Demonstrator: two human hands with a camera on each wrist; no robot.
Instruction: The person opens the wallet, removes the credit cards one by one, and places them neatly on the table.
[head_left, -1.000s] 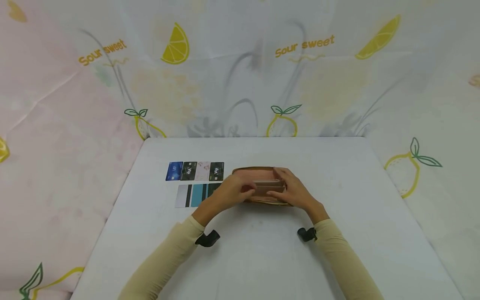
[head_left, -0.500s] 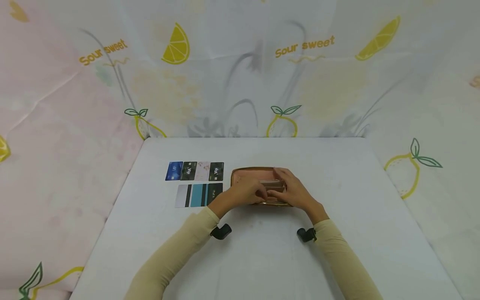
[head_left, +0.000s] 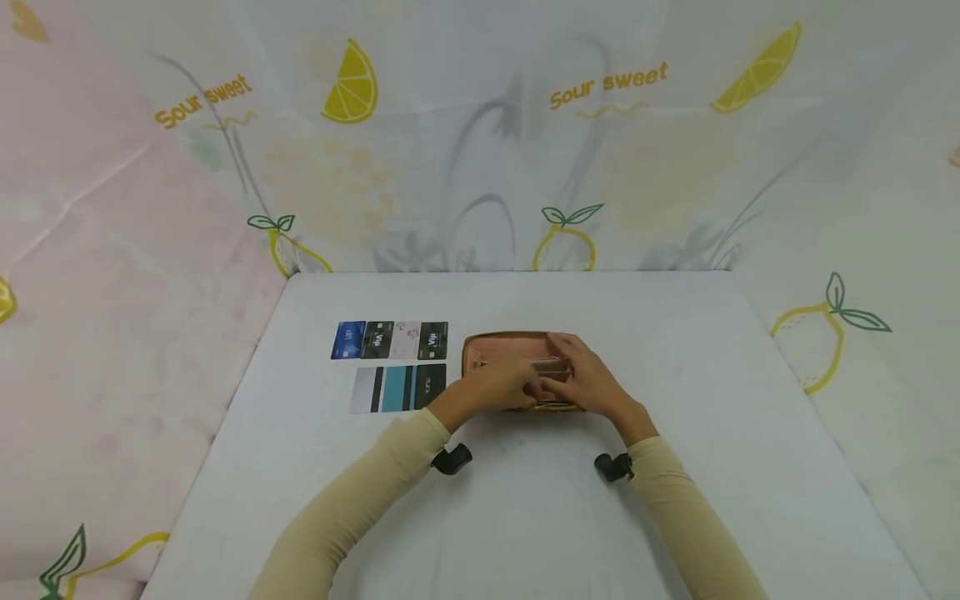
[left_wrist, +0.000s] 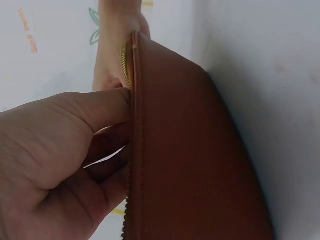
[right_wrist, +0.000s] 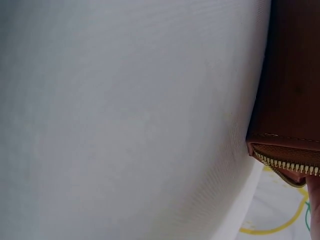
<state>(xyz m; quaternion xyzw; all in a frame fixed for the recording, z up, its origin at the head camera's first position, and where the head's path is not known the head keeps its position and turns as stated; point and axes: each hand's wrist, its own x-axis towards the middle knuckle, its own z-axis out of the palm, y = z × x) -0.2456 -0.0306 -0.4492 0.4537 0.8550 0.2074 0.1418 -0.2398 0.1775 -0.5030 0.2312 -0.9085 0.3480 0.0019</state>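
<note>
A brown zip-around wallet point(head_left: 510, 344) with a pinkish lining stands unzipped on the white table, dividers showing inside. My right hand point(head_left: 592, 379) holds its right end, fingers at the far rim and thumb at the inner dividers. My left hand point(head_left: 498, 385) reaches in over the near side with bent fingers. In the left wrist view the left thumb and fingers point(left_wrist: 107, 107) dip behind the brass-zipped edge of the wallet point(left_wrist: 185, 140); their tips are hidden, so whether they pinch anything cannot be seen. A lower corner of the wallet point(right_wrist: 295, 100) shows in the right wrist view.
Left of the wallet lie two rows of cards. The back row has a blue card point(head_left: 348, 340), two black Vip cards and a floral card point(head_left: 406, 340). In front lie a silver card point(head_left: 362, 390), a teal card point(head_left: 395, 389) and a black card point(head_left: 431, 387). Printed cloth stands behind.
My left hand has moved right from the wallet's left part, its fingers now deeper inside near the right thumb. The front black card is uncovered. My right hand has stayed at the wallet's right end.
</note>
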